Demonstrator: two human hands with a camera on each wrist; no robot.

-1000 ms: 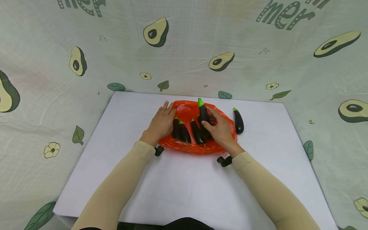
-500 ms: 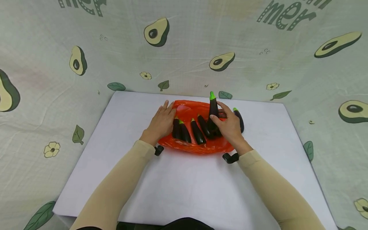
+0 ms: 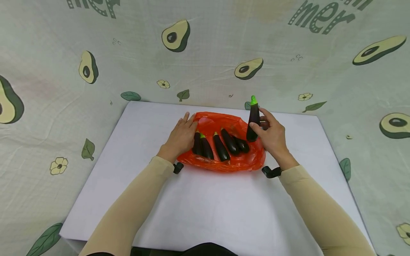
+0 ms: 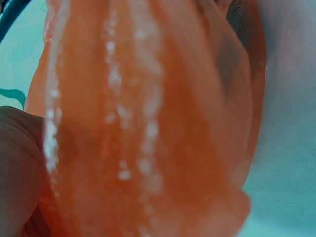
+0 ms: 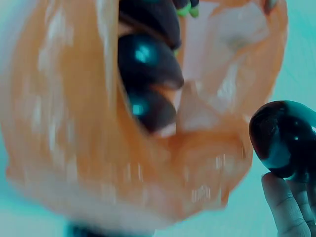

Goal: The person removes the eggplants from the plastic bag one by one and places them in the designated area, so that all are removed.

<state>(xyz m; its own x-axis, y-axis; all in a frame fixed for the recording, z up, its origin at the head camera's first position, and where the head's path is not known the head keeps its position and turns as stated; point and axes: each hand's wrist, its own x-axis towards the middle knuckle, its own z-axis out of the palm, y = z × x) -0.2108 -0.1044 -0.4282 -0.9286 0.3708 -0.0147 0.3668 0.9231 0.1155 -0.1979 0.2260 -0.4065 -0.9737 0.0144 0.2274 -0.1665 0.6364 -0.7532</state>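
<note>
My right hand grips a dark eggplant with a bright green stem, its stem end up, above the right rim of the red plastic bag. In the right wrist view, the rounded bottom of this eggplant shows above the fingertips, apart from the bag. My left hand rests on the bag's left edge, fingers extended. The left wrist view shows part of that hand against the bag's side. Inside the wide-mouthed bag lie several more eggplants.
The bag sits on a white table, towards its far edge. Behind it hangs a pale cloth printed with avocados and leaves. A black wrist mount sticks out near the bag's front right.
My right hand has lifted the eggplant up and moved right, out from among the others. The loose eggplant right of the bag is now hidden behind that hand. My left hand stays put.
</note>
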